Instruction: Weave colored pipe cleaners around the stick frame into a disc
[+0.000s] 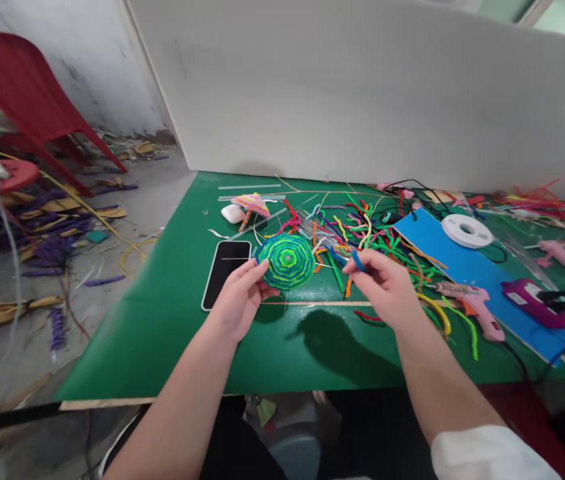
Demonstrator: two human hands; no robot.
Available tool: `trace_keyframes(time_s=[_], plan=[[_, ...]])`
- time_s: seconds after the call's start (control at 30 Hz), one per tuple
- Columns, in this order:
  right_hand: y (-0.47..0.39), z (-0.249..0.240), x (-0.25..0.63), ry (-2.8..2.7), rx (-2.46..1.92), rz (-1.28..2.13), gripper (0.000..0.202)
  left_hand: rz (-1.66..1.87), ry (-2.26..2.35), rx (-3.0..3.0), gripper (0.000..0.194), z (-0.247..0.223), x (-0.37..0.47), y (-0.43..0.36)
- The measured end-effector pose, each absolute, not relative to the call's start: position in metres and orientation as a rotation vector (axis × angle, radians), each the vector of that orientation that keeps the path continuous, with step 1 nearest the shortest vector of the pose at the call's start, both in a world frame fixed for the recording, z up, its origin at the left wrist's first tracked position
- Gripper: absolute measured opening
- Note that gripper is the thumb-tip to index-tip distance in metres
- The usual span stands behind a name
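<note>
My left hand (pixel 245 293) is closed on the left edge of a round disc of green and blue fuzzy strips (pixel 286 261), wound in rings about a pale centre. Thin wire spokes stick out past its rim. To the right, my right hand (pixel 380 283) is closed around a blue-handled tool (pixel 359 261), apart from the disc; its jaws are too small to make out, so pliers or scissors I cannot tell. Under the left hand lies a phone (pixel 226 263) with a dark screen. Behind the disc stands a small pink and yellow umbrella shape (pixel 251 204).
Many coloured pipe cleaners (pixel 392 243) lie heaped behind my right hand. At the right are a pink glue gun (pixel 477 310), a blue board (pixel 462 267), a white spool (pixel 467 231) and a purple power strip (pixel 537 303). A white panel (pixel 337 93) borders the green table (pixel 162 340).
</note>
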State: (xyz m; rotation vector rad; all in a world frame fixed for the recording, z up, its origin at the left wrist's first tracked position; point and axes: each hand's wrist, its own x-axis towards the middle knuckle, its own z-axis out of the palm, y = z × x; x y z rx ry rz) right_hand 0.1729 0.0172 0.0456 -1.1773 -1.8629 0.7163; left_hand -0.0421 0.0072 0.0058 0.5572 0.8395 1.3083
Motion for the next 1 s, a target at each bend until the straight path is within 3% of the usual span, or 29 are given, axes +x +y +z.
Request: trace_keyframes(time_s=[0.27, 0.4, 0.6, 0.77, 0.9, 1.0], plan=[[0.017, 0.035, 0.186, -2.389, -1.12, -0.099, 0.04, 1.141, 0.681, 0.256, 0.008, 0.009, -0.034, 0.006], [0.015, 0.032, 0.186, -2.413, -1.02, -0.214, 0.036, 1.065, 0.667, 0.189, 0.008, 0.009, -0.025, 0.005], [0.016, 0.035, 0.187, -2.18, -0.912, 0.054, 0.025, 0.804, 0.89, 0.645, 0.034, 0.021, -0.04, -0.002], [0.019, 0.052, 0.197, -2.047, -1.124, 0.412, 0.012, 1.284, 1.154, 1.139, 0.019, 0.053, -0.071, -0.021], [0.023, 0.058, 0.204, -1.946, -1.402, 0.809, 0.018, 1.601, 1.156, 1.166, 0.018, 0.065, -0.091, -0.027], [0.03, 0.053, 0.205, -1.88, -1.408, 1.147, 0.02, 1.549, 1.179, 1.106, 0.021, 0.055, -0.104, -0.014]])
